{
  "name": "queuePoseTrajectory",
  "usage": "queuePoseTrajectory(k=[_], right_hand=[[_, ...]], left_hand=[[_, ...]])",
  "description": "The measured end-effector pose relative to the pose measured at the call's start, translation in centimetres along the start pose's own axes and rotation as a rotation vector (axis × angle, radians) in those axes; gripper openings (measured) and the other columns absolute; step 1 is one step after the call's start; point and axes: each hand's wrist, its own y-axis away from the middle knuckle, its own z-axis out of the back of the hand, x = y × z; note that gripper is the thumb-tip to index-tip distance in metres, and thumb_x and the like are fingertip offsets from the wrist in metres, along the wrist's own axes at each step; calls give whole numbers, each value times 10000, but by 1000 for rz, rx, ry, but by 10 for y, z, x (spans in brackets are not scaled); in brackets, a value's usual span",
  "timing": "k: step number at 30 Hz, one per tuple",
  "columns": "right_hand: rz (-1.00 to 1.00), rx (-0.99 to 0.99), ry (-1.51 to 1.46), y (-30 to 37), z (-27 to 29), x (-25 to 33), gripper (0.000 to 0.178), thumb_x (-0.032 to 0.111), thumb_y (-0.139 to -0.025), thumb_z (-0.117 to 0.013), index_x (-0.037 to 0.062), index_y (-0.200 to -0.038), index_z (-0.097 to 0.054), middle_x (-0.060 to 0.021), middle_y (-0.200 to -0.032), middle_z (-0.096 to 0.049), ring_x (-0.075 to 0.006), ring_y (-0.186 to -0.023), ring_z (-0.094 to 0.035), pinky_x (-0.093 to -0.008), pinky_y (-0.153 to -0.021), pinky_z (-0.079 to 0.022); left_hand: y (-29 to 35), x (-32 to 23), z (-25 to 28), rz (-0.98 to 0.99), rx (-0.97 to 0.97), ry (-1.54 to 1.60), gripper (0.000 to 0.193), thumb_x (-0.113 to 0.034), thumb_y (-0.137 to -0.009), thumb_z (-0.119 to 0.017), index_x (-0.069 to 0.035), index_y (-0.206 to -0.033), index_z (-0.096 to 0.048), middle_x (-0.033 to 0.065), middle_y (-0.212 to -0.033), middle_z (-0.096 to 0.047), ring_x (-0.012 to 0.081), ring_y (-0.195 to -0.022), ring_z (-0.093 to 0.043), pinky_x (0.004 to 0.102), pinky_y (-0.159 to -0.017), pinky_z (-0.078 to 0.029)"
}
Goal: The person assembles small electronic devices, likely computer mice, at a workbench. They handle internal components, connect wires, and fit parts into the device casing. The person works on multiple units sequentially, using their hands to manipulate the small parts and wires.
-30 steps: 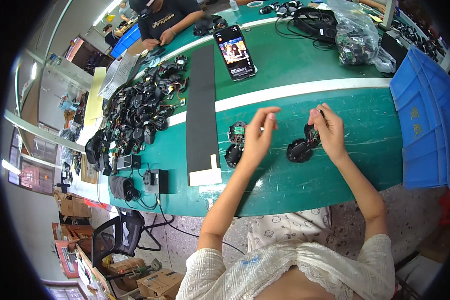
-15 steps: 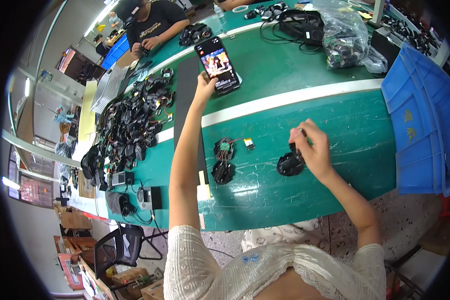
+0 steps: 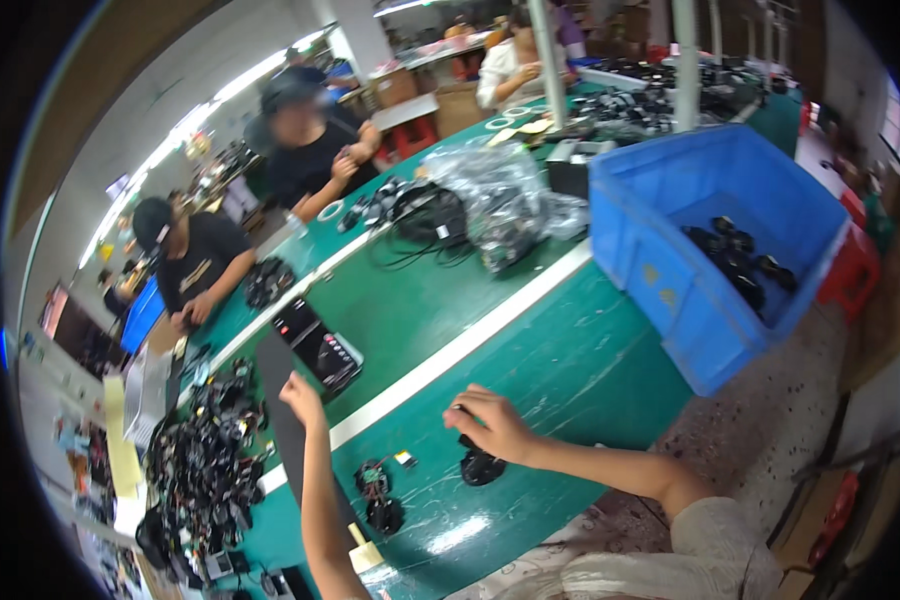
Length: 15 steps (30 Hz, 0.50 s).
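My left hand is just short of a dark smartphone, which lies partly on a black strip. The hand's fingers look loosely curled with nothing in them, though blurred. My right hand is closed around a small dark piece that I cannot make out. Just below it a rounded black shell sits on the green table. To its left lies an opened black device with a green circuit board, its black other half and a small silver battery.
A large heap of black device parts covers the left side. A blue crate holding several black pieces stands at the right. Beyond a white strip lie a clear plastic bag and black cables. Two people sit across the table.
My view has swung up and to the right, so the crate's inside shows. My left hand has come away from the phone. The right hand stays above the black shell.
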Motion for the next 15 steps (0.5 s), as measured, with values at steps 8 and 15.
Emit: queuePoseTrajectory(k=[8,15], right_hand=[[111,-321,198,-8,8,-4,260,235,-865,-564,5,-742,-567,-113,-698,-522,-273,-689,-510,-352,-619,-399],[-78,-158,-187,-1,-2,-35,370,341,-909,-492,15,-762,-589,-72,-556,-550,-109,-492,-512,-293,-463,-375]], left_hand=[[131,-112,53,-531,331,-204,262,-122,-894,-485,53,-1084,-442,187,-1068,-511,273,-1000,-507,350,-866,-383],[273,-147,33,-492,934,12,390,-81,-859,-512,27,-1208,-374,163,-1161,-491,266,-1099,-469,357,-905,-344]])
